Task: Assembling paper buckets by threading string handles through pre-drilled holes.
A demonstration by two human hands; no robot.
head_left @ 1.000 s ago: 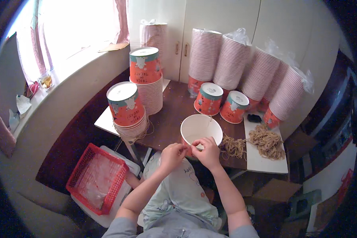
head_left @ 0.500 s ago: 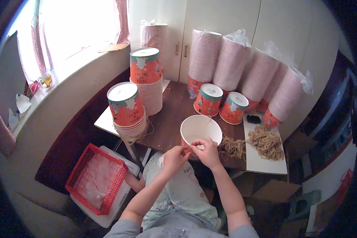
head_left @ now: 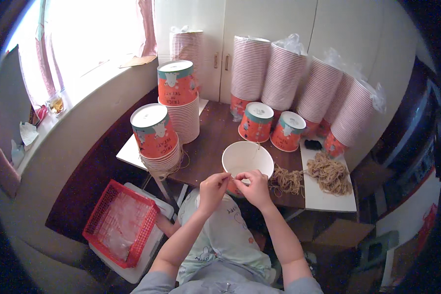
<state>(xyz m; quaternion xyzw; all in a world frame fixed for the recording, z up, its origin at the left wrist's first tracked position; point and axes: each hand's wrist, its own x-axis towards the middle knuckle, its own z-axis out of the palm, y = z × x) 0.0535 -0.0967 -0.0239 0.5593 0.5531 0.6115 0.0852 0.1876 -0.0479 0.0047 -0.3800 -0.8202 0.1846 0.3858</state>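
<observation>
An orange paper bucket with a white inside (head_left: 245,154) stands upright, mouth up, at the table's near edge. My left hand (head_left: 213,191) and my right hand (head_left: 254,188) meet at its near rim, fingertips pinched close together. Between them runs a thin piece of string, hard to make out; another bit of string shows at the bucket's far inner wall. Just right of the bucket lies a bundle of tan string (head_left: 286,180), with a larger heap of string (head_left: 329,175) beyond it on a white board.
Upturned bucket stacks (head_left: 155,132) with string hanging stand at left, a taller stack (head_left: 178,88) behind. Two upturned buckets (head_left: 288,132) sit behind the open one. Tall bagged stacks (head_left: 250,68) line the back. A red plastic basket (head_left: 154,218) rests low at left, a cardboard box (head_left: 343,232) low at right.
My fingertips have drawn slightly apart, the left hand shifting a little left and up. The bucket stays in place; the whole view has shifted slightly.
</observation>
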